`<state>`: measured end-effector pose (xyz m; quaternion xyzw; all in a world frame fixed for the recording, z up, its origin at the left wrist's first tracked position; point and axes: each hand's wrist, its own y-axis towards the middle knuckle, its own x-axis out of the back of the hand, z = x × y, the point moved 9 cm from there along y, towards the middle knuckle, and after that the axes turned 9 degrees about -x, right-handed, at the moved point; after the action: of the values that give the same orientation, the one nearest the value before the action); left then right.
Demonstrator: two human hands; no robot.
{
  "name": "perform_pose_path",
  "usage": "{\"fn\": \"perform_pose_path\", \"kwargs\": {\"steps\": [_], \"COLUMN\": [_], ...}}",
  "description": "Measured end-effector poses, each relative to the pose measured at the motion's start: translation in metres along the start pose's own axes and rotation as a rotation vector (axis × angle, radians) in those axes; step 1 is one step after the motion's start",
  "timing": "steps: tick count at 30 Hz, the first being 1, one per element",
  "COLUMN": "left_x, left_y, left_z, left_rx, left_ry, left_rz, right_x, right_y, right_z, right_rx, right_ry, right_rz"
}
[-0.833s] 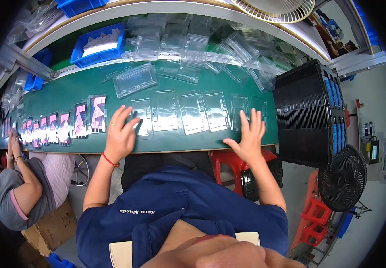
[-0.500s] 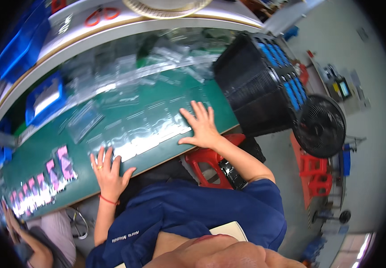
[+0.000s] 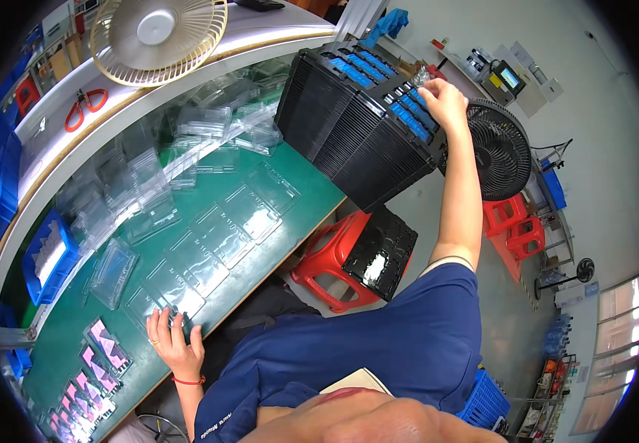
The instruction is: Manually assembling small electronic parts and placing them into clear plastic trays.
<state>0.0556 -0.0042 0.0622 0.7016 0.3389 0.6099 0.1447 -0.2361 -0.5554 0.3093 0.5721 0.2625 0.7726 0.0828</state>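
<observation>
A row of clear plastic clamshell packs lies along the green work table. My left hand rests at the near end of this row, its fingers apart and the tips on the last pack. Something small and dark shows beside those fingertips, too unclear to name. My right arm stretches out to the far right, where my right hand is at the top of a tall stack of black trays with blue parts along it. Its fingers are bent together at the stack; what they grip is hidden.
Loose clear packs are heaped under the shelf. Pink and black cards line the table's left end. A blue bin, red-handled scissors and a cream fan are beyond. A red stool with a black tray and a black fan stand right.
My right hand has lifted off the row of packs and reached out right to the black tray stack. My left hand stays at the row's near end. The view has turned right.
</observation>
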Motion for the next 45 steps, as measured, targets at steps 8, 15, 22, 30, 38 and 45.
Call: {"fn": "perform_pose_path", "kwargs": {"steps": [8,15,22,30,38,45], "left_x": [-0.002,-0.002,0.000,0.003,0.005,0.005], "left_y": [-0.012,-0.012,-0.009,-0.009,-0.012,-0.009], "left_z": [0.011,0.010,0.008,0.007,0.008,0.008], "left_rx": [0.043,0.058,0.055,0.053,0.060,0.074], "left_ry": [0.030,0.035,0.031,0.046,0.039,0.029], "left_rz": [-0.032,-0.038,-0.065,-0.120,-0.133,-0.149], "right_x": [-0.048,-0.047,-0.043,-0.066,-0.014,-0.048], "right_y": [0.033,0.049,0.025,0.025,-0.032,-0.015], "right_z": [-0.018,-0.033,0.001,-0.014,0.048,0.026], "right_rx": [-0.155,-0.149,0.022,-0.022,0.104,0.034], "right_ry": [-0.162,-0.181,-0.108,0.282,0.055,0.262], "right_rz": [0.290,0.305,0.594,0.666,0.563,0.621]}}
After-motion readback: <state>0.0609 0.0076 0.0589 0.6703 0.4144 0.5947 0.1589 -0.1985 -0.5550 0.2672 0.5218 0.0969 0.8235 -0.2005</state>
